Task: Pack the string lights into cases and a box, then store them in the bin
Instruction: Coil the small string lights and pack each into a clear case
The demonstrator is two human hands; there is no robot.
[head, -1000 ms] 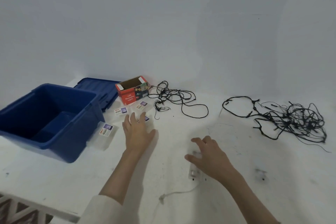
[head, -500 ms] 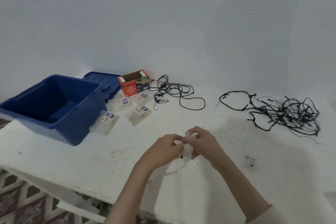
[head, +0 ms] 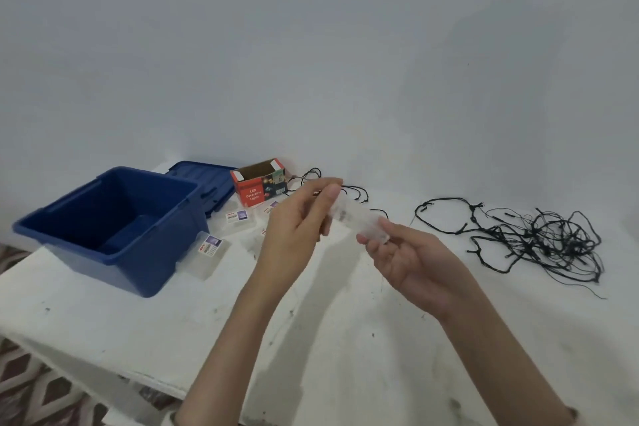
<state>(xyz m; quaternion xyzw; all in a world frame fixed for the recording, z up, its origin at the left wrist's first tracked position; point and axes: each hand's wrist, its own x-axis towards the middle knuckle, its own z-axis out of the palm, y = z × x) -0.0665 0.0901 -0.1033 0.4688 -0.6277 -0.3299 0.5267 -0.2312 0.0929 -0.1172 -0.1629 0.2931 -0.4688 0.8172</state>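
Observation:
Both hands hold a small clear battery pack (head: 359,218) of a thin-wire string light above the table. My left hand (head: 299,228) pinches its upper end and my right hand (head: 409,261) pinches its lower end. A large tangle of black string lights (head: 539,239) lies at the right. A smaller black string (head: 349,192) lies behind my hands, partly hidden. An open red LED lights box (head: 257,183) stands at the back. Clear plastic cases (head: 207,252) with labels lie beside the open blue bin (head: 114,228).
The blue bin lid (head: 204,180) lies behind the bin against the wall. The white table (head: 138,322) ends at a front edge on the lower left, with a patterned floor (head: 31,391) below. A grey-white wall stands close behind everything.
Both hands rose from the table with the clear battery pack and now hold it higher, farther from me. The view shifted, so the bin sits more to the left.

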